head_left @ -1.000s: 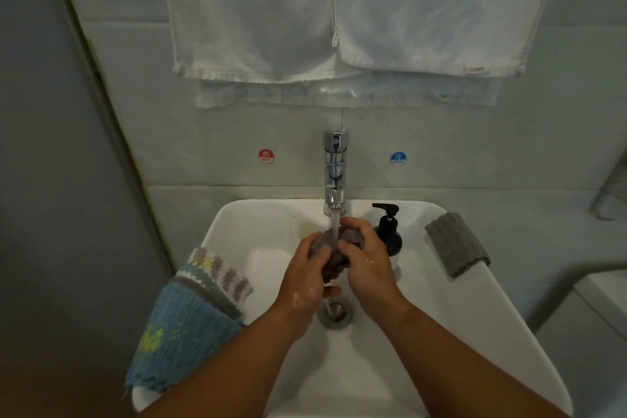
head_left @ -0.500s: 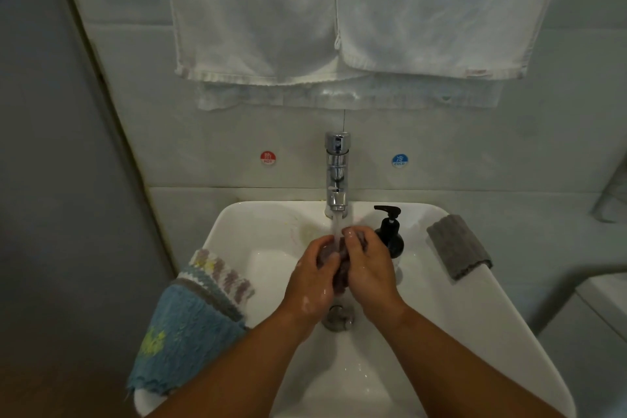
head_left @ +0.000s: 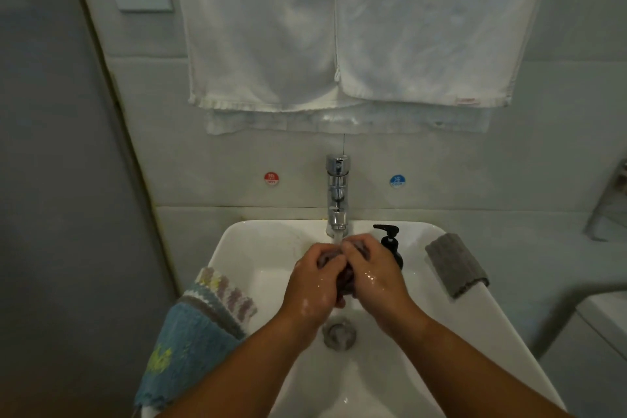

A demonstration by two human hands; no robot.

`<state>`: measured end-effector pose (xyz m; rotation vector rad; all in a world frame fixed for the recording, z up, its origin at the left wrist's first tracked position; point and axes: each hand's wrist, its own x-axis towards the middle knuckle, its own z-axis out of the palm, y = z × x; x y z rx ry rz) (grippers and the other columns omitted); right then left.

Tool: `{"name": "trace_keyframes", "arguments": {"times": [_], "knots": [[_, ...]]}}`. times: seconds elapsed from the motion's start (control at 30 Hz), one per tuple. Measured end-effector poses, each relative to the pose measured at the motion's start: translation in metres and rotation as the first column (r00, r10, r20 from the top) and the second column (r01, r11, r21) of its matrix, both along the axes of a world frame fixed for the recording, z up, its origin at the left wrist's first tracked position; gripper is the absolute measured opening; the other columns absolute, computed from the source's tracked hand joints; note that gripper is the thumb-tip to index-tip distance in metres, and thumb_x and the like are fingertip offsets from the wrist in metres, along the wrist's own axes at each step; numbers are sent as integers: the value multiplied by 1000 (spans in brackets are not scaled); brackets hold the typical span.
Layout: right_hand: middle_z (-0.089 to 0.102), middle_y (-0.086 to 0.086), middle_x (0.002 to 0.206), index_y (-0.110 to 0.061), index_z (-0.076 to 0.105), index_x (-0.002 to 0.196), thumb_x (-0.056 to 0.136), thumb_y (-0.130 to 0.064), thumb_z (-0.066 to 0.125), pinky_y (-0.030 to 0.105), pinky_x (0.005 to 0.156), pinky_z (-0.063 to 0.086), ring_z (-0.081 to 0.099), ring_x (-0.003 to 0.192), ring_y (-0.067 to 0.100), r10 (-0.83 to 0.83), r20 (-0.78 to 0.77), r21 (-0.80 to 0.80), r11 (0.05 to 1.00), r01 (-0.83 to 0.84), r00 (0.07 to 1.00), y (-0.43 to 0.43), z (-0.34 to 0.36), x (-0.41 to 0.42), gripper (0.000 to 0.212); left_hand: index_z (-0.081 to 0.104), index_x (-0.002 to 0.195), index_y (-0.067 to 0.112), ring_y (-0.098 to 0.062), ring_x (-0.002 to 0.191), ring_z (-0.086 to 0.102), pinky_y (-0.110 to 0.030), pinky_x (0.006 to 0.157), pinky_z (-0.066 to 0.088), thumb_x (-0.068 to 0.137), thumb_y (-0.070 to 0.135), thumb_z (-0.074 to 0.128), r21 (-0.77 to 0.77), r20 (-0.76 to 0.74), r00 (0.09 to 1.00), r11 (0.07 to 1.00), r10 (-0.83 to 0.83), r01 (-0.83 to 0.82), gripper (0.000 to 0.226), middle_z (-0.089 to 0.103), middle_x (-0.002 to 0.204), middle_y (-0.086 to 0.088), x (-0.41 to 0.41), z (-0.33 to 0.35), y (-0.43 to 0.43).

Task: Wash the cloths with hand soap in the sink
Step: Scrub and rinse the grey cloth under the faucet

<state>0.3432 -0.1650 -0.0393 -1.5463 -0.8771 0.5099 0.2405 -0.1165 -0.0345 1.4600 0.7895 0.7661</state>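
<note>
Your left hand (head_left: 314,285) and right hand (head_left: 376,276) are pressed together over the sink (head_left: 458,322). Both sets of fingers are curled tight around a small dark cloth (head_left: 346,280) bunched between your palms. Only slivers of it show between your knuckles. Water from the faucet (head_left: 337,193) runs straight down onto your fingertips, and both hands are wet. The drain (head_left: 339,334) sits just below your wrists. The black soap dispenser (head_left: 390,241) stands just behind your right hand. Further to the right of that hand, a grey cloth (head_left: 456,265) lies over the sink's rim. To the left of your left forearm, a blue cloth (head_left: 190,343) with a striped edge drapes over the opposite rim. White towels (head_left: 339,27) hang on the wall above your hands.
</note>
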Motion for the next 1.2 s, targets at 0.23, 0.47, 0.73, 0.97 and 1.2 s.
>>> {"name": "trace_keyframes", "arguments": {"times": [0.23,0.47,0.73,0.97,1.2], "knots": [[67,-13,94,-31,59,107,101,-32,56,16,69,56,67,88,5,-101,233,190,980,57,967,-10,51,-4,7,60,116,28,-21,94,68,-29,71,62,96,12,62,210,80,997,978,-8,-9,26,67,108,-3,-3,49,-6],[67,-6,112,-39,47,141,102,-31,54,27,89,57,66,100,7,13,322,176,982,-74,947,30,98,10,40,65,114,28,-19,92,72,-40,77,64,94,18,65,240,151,986,965,71,-107,23,71,105,-1,4,87,27],[69,-7,107,-36,56,129,100,-37,57,33,87,59,67,96,7,-45,333,161,987,-9,942,33,85,9,29,66,116,25,-20,92,73,-35,74,64,94,16,66,205,141,988,975,58,-87,24,72,106,-3,3,74,28],[64,-14,106,-39,47,138,101,-36,56,14,73,56,66,94,4,55,267,172,980,-104,962,-1,66,-9,38,67,116,28,-21,98,72,-37,79,63,98,22,64,138,199,979,988,34,-62,19,73,109,-1,-12,49,14],[64,-12,103,-34,56,113,106,-30,44,23,83,58,64,97,1,112,233,66,989,-130,966,-20,-1,-16,15,57,128,37,-14,101,66,-36,91,60,105,41,46,238,-73,994,969,87,-67,26,67,114,6,-15,-12,-6]]}}
